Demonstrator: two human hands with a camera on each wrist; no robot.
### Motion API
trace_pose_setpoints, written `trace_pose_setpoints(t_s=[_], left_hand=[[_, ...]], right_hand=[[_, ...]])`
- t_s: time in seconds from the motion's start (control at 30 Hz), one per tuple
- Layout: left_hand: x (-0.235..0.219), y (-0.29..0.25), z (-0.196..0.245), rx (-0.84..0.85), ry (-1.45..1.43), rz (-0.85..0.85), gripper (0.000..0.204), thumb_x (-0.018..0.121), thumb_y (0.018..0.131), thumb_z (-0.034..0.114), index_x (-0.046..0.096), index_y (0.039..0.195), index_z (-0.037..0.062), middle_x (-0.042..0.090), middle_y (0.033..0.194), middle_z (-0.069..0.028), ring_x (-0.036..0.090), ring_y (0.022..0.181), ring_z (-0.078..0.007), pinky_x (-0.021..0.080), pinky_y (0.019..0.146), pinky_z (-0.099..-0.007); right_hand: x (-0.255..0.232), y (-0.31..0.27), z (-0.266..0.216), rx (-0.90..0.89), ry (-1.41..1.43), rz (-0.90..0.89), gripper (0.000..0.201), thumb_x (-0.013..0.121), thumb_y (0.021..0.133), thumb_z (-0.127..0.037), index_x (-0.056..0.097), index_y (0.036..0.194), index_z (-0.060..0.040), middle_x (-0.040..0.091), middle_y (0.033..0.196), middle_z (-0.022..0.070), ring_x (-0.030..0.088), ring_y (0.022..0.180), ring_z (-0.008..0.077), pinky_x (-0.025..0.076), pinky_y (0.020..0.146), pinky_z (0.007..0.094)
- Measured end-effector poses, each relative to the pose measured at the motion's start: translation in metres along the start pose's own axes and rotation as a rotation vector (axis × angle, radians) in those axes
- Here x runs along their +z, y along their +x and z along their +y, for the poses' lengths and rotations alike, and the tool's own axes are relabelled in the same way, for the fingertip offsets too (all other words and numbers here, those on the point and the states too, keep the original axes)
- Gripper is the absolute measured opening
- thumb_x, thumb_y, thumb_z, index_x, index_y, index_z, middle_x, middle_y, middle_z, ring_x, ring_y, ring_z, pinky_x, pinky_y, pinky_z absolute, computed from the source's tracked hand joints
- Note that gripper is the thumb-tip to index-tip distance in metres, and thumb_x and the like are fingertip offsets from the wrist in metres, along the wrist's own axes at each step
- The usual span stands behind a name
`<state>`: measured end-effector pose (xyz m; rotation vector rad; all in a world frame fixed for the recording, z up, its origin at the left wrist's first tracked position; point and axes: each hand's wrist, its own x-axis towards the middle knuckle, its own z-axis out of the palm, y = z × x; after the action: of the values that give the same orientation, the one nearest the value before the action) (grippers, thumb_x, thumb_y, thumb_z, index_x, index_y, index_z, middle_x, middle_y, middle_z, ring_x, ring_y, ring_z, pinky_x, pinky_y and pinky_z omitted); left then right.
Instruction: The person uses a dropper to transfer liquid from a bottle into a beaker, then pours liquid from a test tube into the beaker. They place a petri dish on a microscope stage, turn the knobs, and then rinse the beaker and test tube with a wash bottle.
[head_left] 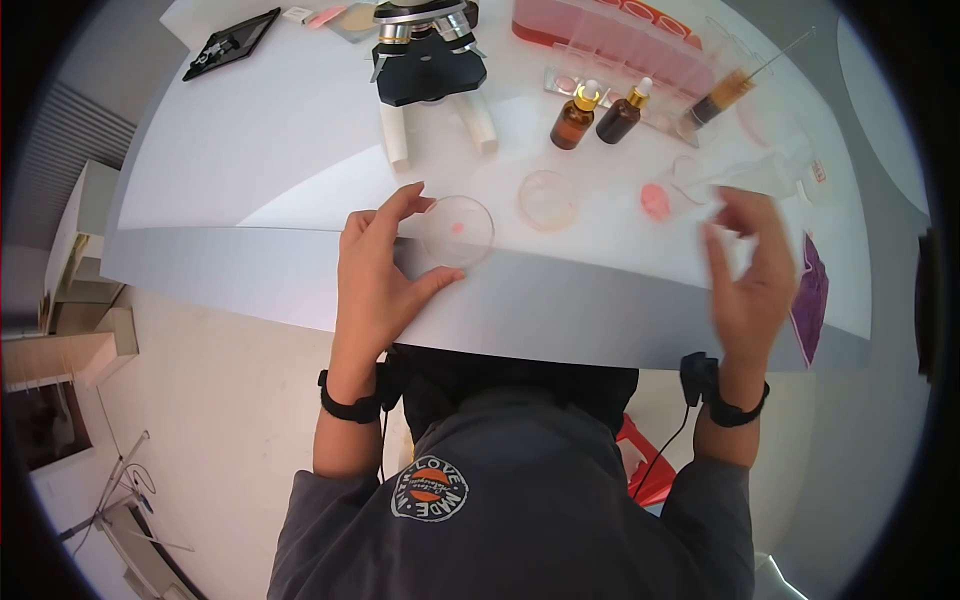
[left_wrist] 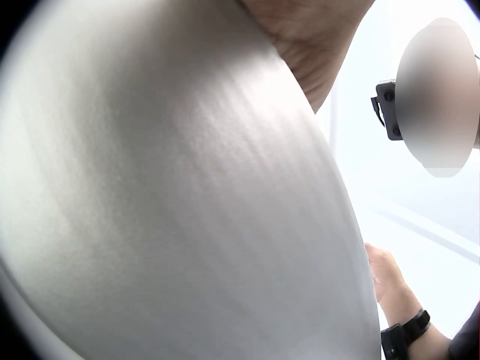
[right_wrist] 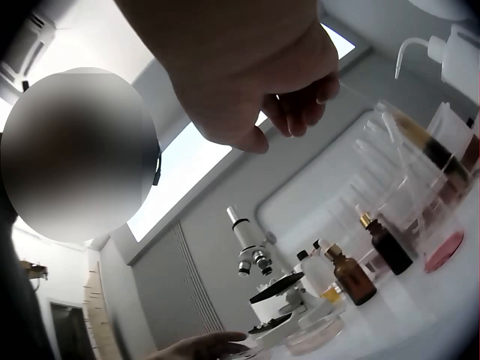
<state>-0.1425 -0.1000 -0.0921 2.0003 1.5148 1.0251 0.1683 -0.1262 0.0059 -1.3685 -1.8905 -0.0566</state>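
Note:
At the table's front edge my left hand [head_left: 378,262] holds a clear round petri dish [head_left: 458,248] by its rim, thumb at the near side and fingers at the left. A small pink spot shows in the dish. A second petri dish [head_left: 547,201] lies to its right on the table. My right hand [head_left: 750,270], blurred, is raised over the right side of the table. Its thumb and fingers are bent and apart, with nothing visible between them. Nearest to it are a pink disc [head_left: 655,202] and clear vessels. The left wrist view shows mostly the table's underside.
A microscope [head_left: 430,65] stands behind the left hand. Two brown dropper bottles [head_left: 572,124] stand before a pink rack [head_left: 580,30] of tubes. A tube of brown liquid [head_left: 722,93] leans behind right. Purple cloth [head_left: 812,300] hangs over the right edge; a black tablet [head_left: 232,44] lies far left.

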Motion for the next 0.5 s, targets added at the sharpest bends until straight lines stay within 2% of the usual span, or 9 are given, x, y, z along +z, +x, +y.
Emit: trace_pose_setpoints(t_s=[0.03,0.1,0.17,0.27,0.37,0.5], left_hand=[[0.000,0.000,0.000,-0.004,0.003,-0.008,0.088,0.091,0.056,0.015,0.053,0.136,0.0093,0.068,0.121,-0.0019,0.051,0.098,-0.0256,0.045,0.091,-0.0369],[-0.001,0.000,0.001,-0.009,0.013,-0.019,0.088,0.091,0.057,0.015,0.053,0.136,0.0093,0.068,0.121,-0.0021,0.052,0.099,-0.0255,0.046,0.091,-0.0366],[-0.002,0.000,0.001,-0.011,-0.007,-0.016,0.087,0.091,0.057,0.014,0.053,0.136,0.0088,0.068,0.121,-0.0019,0.052,0.099,-0.0255,0.046,0.091,-0.0366],[-0.001,-0.001,0.000,-0.001,-0.021,0.001,0.086,0.090,0.058,0.013,0.053,0.136,0.0083,0.067,0.122,-0.0014,0.051,0.097,-0.0253,0.046,0.090,-0.0365],[-0.001,-0.001,0.000,0.004,-0.027,0.012,0.086,0.090,0.058,0.013,0.053,0.136,0.0078,0.067,0.122,-0.0012,0.051,0.096,-0.0249,0.045,0.091,-0.0362],[-0.002,0.000,-0.003,0.024,-0.037,0.021,0.086,0.090,0.058,0.013,0.053,0.136,0.0078,0.067,0.121,-0.0009,0.051,0.094,-0.0247,0.044,0.091,-0.0355]], right_hand=[[0.010,0.005,-0.008,-0.118,0.048,-0.129,0.032,0.074,0.077,-0.002,0.064,0.108,0.0001,0.064,0.096,0.0127,0.061,0.082,0.0241,0.048,0.076,0.0321],[0.033,0.008,-0.014,-0.148,0.152,-0.381,0.045,0.079,0.073,-0.010,0.061,0.113,0.0000,0.059,0.107,0.0148,0.056,0.099,0.0320,0.046,0.088,0.0408],[0.058,0.015,-0.020,-0.269,0.121,-0.480,0.051,0.080,0.071,-0.015,0.060,0.115,0.0007,0.057,0.112,0.0142,0.052,0.107,0.0328,0.041,0.093,0.0424],[0.090,0.023,-0.023,-0.389,0.152,-0.495,0.058,0.082,0.068,-0.020,0.060,0.117,0.0012,0.057,0.113,0.0133,0.049,0.111,0.0315,0.038,0.094,0.0422],[0.107,0.029,-0.028,-0.343,0.116,-0.633,0.067,0.083,0.066,-0.020,0.057,0.125,0.0013,0.055,0.123,0.0137,0.044,0.119,0.0330,0.034,0.102,0.0440],[0.125,0.032,-0.029,-0.319,0.100,-0.661,0.067,0.085,0.064,-0.025,0.061,0.121,0.0005,0.056,0.119,0.0128,0.045,0.118,0.0314,0.033,0.101,0.0423]])
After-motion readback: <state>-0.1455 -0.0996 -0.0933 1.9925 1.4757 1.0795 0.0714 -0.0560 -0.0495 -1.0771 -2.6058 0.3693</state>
